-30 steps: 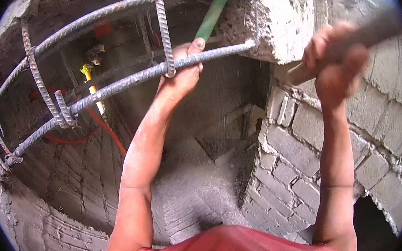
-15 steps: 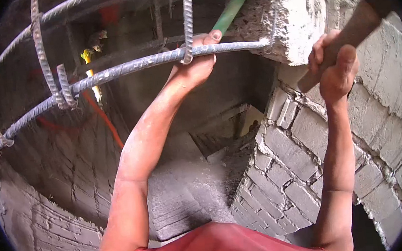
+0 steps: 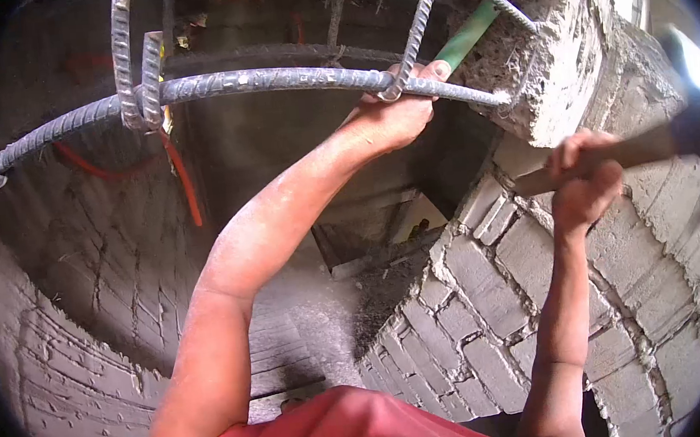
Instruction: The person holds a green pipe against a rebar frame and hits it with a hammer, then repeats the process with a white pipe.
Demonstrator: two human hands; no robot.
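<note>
My left hand point(image 3: 401, 119) is closed around a green chisel point(image 3: 471, 34), just behind a ribbed rebar point(image 3: 261, 81) that partly covers the fingers. The chisel slants up to the right, and its far end meets the rough broken concrete point(image 3: 578, 53). On the right, my right hand point(image 3: 588, 191) grips the wooden handle of a hammer point(image 3: 655, 147) with the thumb along it. The dark hammer head, smeared by motion, points to the right, away from the chisel.
Upright rebar pieces point(image 3: 124, 59) cross the curved bar at the upper left. Below my right hand is a block wall point(image 3: 482, 281) with rough mortar joints. An orange tube point(image 3: 182, 180) hangs in the dark recess, and a grey plastered wall point(image 3: 69, 363) stands at left.
The hammer has swung downward, its handle going from steeply raised to nearly level. My left hand still holds the chisel against the concrete. The whole view has shifted slightly.
</note>
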